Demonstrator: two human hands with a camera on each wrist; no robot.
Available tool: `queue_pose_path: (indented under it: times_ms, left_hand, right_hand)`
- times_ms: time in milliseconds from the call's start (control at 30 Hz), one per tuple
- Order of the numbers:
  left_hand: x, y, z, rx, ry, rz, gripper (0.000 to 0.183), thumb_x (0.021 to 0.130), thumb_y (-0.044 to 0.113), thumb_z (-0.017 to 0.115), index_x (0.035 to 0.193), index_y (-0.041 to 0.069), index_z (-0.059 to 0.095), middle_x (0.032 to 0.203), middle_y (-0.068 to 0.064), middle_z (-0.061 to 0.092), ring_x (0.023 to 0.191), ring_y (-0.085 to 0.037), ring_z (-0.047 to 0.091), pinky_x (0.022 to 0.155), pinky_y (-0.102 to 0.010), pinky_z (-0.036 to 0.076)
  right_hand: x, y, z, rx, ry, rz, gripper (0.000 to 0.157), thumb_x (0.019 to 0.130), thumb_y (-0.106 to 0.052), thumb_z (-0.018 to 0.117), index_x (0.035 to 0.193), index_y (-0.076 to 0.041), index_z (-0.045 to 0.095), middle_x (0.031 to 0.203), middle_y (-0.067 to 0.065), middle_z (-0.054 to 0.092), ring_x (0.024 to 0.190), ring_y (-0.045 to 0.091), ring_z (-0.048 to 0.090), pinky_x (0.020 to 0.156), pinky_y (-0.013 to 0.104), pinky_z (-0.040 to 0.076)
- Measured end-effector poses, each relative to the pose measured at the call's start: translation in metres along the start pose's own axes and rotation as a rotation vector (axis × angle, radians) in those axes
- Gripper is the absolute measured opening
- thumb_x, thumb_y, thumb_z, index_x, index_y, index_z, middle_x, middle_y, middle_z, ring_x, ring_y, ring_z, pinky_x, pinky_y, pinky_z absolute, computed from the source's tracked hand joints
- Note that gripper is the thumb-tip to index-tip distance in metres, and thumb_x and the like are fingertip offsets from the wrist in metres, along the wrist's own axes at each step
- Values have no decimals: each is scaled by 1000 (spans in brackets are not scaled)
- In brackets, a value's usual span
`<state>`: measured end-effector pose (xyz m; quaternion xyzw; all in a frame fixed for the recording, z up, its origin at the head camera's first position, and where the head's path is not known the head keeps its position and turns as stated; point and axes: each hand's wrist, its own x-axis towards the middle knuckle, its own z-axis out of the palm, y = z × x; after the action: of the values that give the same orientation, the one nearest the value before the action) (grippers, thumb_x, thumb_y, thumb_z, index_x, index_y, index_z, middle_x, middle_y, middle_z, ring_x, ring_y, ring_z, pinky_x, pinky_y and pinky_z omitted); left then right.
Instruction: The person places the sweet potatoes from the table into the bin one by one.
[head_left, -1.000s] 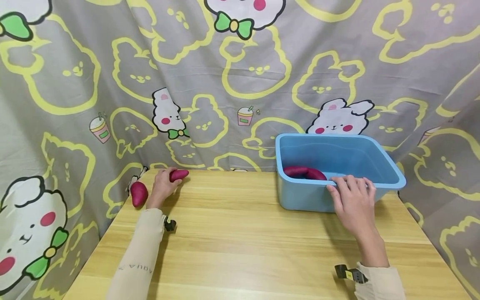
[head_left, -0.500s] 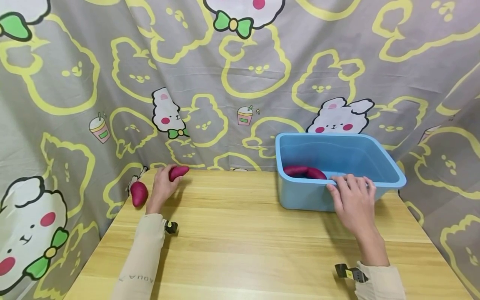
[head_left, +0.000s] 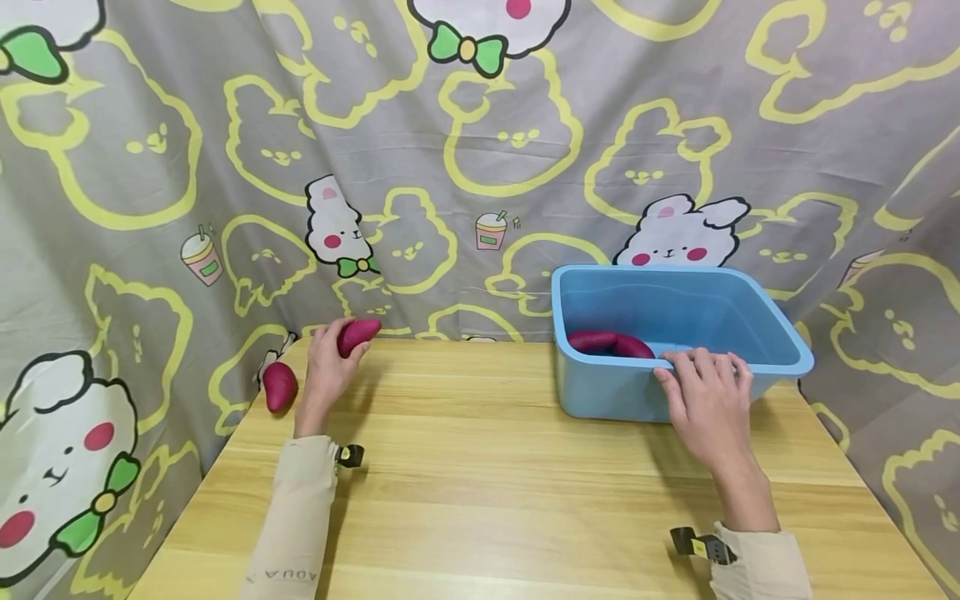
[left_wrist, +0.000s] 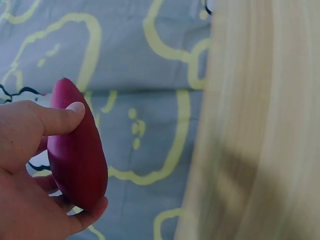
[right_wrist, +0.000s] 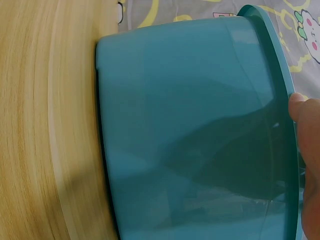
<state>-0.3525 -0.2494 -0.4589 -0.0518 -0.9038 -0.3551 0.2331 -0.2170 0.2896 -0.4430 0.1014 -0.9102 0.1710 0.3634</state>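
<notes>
My left hand (head_left: 330, 367) holds a purple-red sweet potato (head_left: 358, 336) between thumb and fingers, just over the table's far left part. In the left wrist view the thumb lies across the upper part of this sweet potato (left_wrist: 77, 155) and fingertips support its lower end. Another sweet potato (head_left: 280, 387) lies on the table left of that hand. On the right, my right hand (head_left: 708, 404) grips the near rim of a blue plastic bin (head_left: 615, 392), fingers over the edge and thumb outside. Purple-red sweet potatoes (head_left: 632, 347) lie inside, partly hidden by the near wall.
The wooden table (head_left: 480, 492) reaches back to a grey curtain (head_left: 420, 150) with yellow outlines and rabbit prints. Curtain also hangs along both sides. The bin stands at the table's back right.
My left hand has lifted the sweet potato slightly off the table, moving up and a little to the right. The right hand and the bin stay where they were.
</notes>
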Motion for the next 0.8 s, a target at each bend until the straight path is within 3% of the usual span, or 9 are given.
queue_pose_path:
  times_ms: [400, 800]
  left_hand:
    - [-5, 32, -10, -71, 82, 61, 51, 93, 11, 77, 140, 7, 60, 132, -26, 53, 116, -45, 53, 97, -58, 42]
    - [-9, 53, -19, -70, 106, 106, 51, 92, 9, 78, 140, 9, 61, 131, -25, 53, 114, -44, 54, 95, -58, 46]
  right_hand:
    - [0, 1, -1, -6, -9, 2, 29, 101, -24, 64, 122, -5, 66, 113, 19, 60, 116, 43, 47, 112, 66, 18]
    - [0, 1, -2, 3, 0, -1, 28, 101, -24, 65, 121, -4, 66, 112, 20, 60, 115, 43, 47, 112, 66, 18]
